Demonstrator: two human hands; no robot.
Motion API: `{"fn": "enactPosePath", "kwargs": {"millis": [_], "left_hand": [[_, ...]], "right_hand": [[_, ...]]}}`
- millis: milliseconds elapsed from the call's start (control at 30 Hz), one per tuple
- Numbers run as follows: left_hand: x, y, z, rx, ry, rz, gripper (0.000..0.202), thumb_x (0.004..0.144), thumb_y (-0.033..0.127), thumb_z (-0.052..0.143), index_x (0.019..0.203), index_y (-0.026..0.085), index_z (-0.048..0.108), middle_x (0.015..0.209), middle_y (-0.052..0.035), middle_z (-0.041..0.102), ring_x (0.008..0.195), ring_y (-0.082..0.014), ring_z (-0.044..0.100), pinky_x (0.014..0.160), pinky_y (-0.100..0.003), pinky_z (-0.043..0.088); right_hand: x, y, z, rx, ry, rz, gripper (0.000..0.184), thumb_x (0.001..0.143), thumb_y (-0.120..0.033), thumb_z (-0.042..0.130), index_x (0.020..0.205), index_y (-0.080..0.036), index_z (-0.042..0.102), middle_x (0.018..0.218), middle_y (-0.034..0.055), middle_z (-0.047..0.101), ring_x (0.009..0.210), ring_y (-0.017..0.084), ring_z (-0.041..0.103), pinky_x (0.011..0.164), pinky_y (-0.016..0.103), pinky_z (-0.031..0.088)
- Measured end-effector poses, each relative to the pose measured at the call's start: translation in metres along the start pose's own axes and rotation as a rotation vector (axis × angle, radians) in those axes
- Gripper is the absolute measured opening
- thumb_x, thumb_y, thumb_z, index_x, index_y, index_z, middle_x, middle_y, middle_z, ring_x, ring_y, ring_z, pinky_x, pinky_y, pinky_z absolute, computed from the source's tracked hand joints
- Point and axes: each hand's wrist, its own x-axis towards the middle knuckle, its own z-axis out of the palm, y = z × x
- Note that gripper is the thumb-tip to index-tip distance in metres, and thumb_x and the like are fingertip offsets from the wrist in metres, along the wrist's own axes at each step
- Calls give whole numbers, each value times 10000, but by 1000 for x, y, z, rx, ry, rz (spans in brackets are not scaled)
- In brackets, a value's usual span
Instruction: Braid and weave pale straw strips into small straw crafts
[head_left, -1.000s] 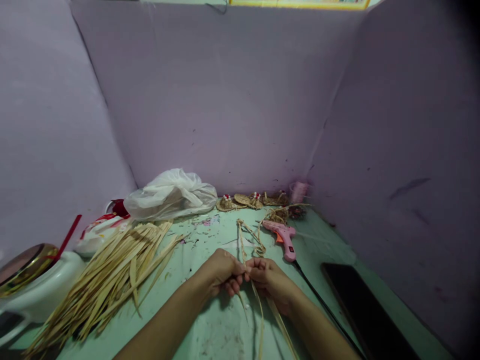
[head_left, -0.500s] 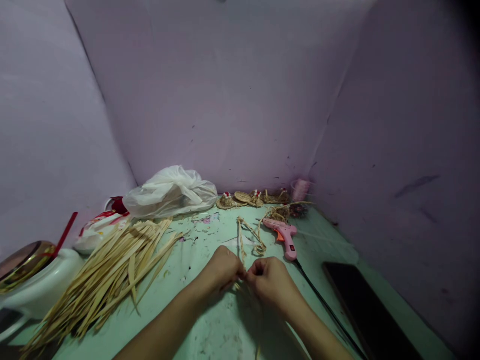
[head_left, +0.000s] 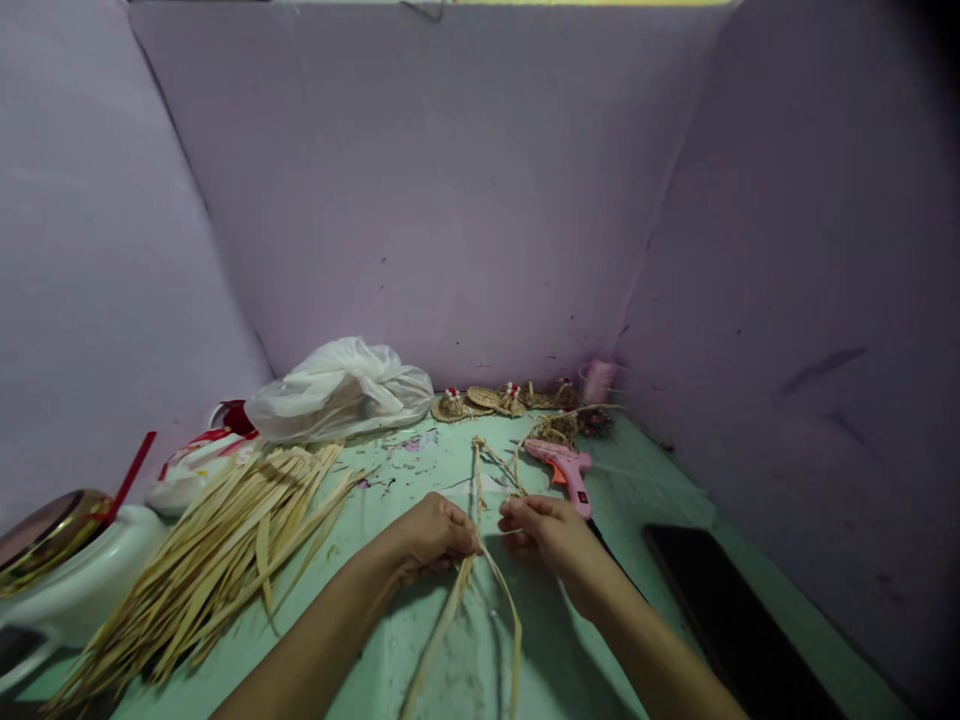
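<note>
Head view: my left hand (head_left: 436, 535) pinches the straw braid (head_left: 478, 488) over the green table (head_left: 637, 480), loose strands (head_left: 517, 645) hanging nearer me, my right hand (head_left: 551, 540) curled just beside, can't tell if gripping, near the glue gun (head_left: 564, 461).

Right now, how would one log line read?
left hand: pinching braid | right hand: apart from left, grip unclear | pink glue gun: lying on table | straw strips: heaped at left
</note>
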Motion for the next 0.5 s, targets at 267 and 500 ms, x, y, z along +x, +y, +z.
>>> {"fn": "enactPosePath", "kwargs": {"millis": [267, 500], "left_hand": [[3, -13, 7, -46, 18, 52, 96, 487, 213, 523, 457, 139, 470, 343, 69, 322, 323, -27, 217, 359, -196, 131], [2, -11, 9, 117, 51, 84, 54, 477, 159, 459, 448, 131, 494, 347, 48, 343, 362, -46, 265, 393, -203, 174]], "right_hand": [[5, 17, 20, 97, -179, 158, 83, 618, -205, 525, 590, -154, 466, 375, -86, 331, 324, 28, 261, 361, 174, 138], [12, 23, 12, -8, -220, 45, 225, 612, -301, 560, 506, -152, 428, 365, -94, 309, 328, 12, 201, 373, 196, 101]]}}
